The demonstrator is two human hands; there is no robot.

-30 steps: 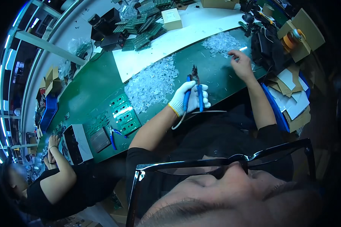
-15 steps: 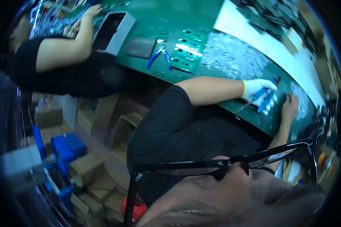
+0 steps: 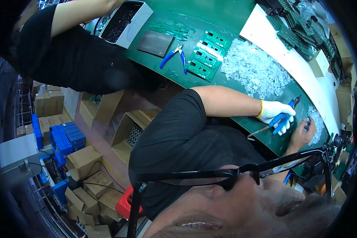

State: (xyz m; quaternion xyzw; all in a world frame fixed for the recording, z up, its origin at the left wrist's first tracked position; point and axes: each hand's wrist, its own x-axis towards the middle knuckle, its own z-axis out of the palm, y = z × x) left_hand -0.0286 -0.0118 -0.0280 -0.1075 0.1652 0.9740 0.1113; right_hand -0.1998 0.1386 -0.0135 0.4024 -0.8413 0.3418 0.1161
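Note:
My left hand [image 3: 274, 112] wears a white glove and grips blue-handled cutters [image 3: 283, 117], jaws pointing away over the green mat [image 3: 226, 18]. Just beside it, my bare right hand [image 3: 302, 135] rests on the mat with its fingers pinched on a small clear plastic part. A small pile of clear parts [image 3: 315, 119] lies right by that hand. A large heap of the same clear parts [image 3: 258, 70] spreads across the mat beyond my left forearm.
Green circuit boards [image 3: 207, 54], a second pair of blue cutters [image 3: 173, 56] and a dark flat pad [image 3: 155, 42] lie further along. A co-worker in black [image 3: 67, 51] sits by a white box [image 3: 141, 20]. Cardboard boxes [image 3: 85, 158] and blue crates [image 3: 67, 139] crowd the floor.
The view has swung and turned, so the table now runs along the upper right. My hands stay close together on the mat, the left still gripping the cutters.

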